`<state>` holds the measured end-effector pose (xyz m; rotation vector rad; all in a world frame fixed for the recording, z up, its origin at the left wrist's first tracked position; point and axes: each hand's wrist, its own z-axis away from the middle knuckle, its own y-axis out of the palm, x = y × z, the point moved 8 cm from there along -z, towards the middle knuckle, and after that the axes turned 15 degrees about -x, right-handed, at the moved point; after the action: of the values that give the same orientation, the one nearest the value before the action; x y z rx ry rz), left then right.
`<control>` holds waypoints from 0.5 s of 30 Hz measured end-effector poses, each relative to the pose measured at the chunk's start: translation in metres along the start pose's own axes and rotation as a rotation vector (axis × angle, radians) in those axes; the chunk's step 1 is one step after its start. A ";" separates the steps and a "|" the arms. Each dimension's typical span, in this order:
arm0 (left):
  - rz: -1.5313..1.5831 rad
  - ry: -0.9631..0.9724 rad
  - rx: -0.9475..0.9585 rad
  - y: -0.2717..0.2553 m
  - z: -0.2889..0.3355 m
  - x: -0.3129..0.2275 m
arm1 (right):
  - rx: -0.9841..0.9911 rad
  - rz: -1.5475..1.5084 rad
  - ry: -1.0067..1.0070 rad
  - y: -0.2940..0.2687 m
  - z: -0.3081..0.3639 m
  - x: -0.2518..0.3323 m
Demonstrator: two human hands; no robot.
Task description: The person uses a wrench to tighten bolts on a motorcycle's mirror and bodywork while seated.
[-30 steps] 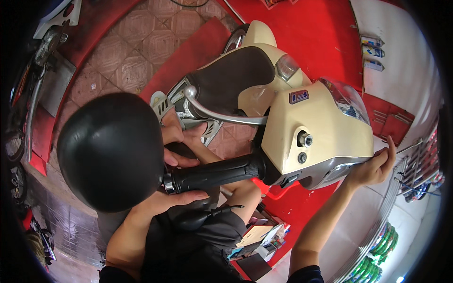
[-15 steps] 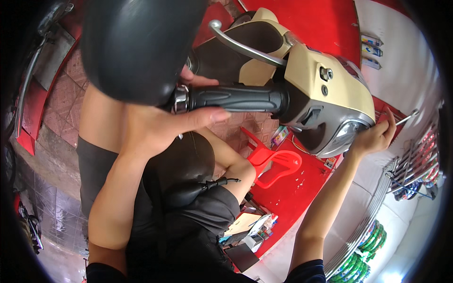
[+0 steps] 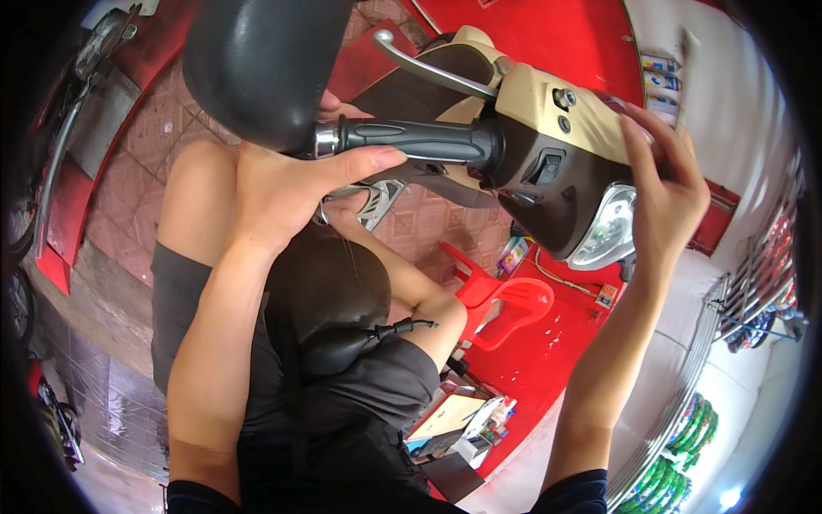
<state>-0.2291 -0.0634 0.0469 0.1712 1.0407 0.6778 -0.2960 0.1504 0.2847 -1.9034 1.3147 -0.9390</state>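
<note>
A scooter handlebar runs across the upper middle, with a black rubber grip, a silver brake lever and a cream-and-brown handlebar cover holding a clear headlight. My left hand is closed around the grip's chrome-ended side, thumb along the near face and fingertips showing beyond. A large black rounded shell hides part of that hand. My right hand clasps the cover's right side, fingers bent over its top edge; some fingertips are hidden.
Between my thighs sits a dark rounded piece, with a smaller black stemmed piece below it. A red plastic chair stands right of centre. Cream scooter bodywork lies beyond the lever, and tyres hang at lower right.
My right hand has moved up from beside the headlight to the cover's upper right side. In the view, the handlebar sits slightly higher and further left. My left hand keeps its hold.
</note>
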 end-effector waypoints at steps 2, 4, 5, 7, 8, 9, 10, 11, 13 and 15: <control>0.004 0.041 0.007 -0.003 -0.002 0.001 | 0.150 -0.056 -0.121 0.023 -0.001 0.019; 0.009 0.079 0.013 -0.002 -0.002 0.001 | 0.221 -0.040 -0.116 0.035 -0.002 0.027; 0.020 0.093 0.015 -0.001 -0.002 0.000 | 0.297 -0.024 -0.114 0.043 0.000 0.028; 0.031 0.109 0.016 0.001 -0.001 -0.001 | 0.311 -0.026 -0.106 0.047 -0.003 0.023; 0.069 0.140 0.020 0.002 -0.001 -0.004 | 0.327 -0.027 -0.099 0.049 -0.003 0.021; 0.108 0.172 0.024 0.002 0.000 -0.006 | 0.326 -0.028 -0.098 0.049 -0.003 0.021; 0.107 0.171 0.027 0.002 -0.001 -0.004 | 0.322 -0.003 -0.140 0.049 -0.003 0.025; 0.095 0.189 -0.005 -0.002 -0.002 -0.001 | 0.319 0.022 -0.182 0.049 -0.002 0.028; 0.083 0.205 -0.032 -0.006 -0.005 0.001 | 0.300 -0.013 -0.159 0.050 0.002 0.022; 0.060 0.214 -0.009 -0.005 -0.005 0.002 | 0.302 -0.141 -0.059 0.048 0.005 0.012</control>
<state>-0.2302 -0.0669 0.0403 0.1243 1.2406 0.7673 -0.3132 0.1251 0.2453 -1.7884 0.9535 -1.0765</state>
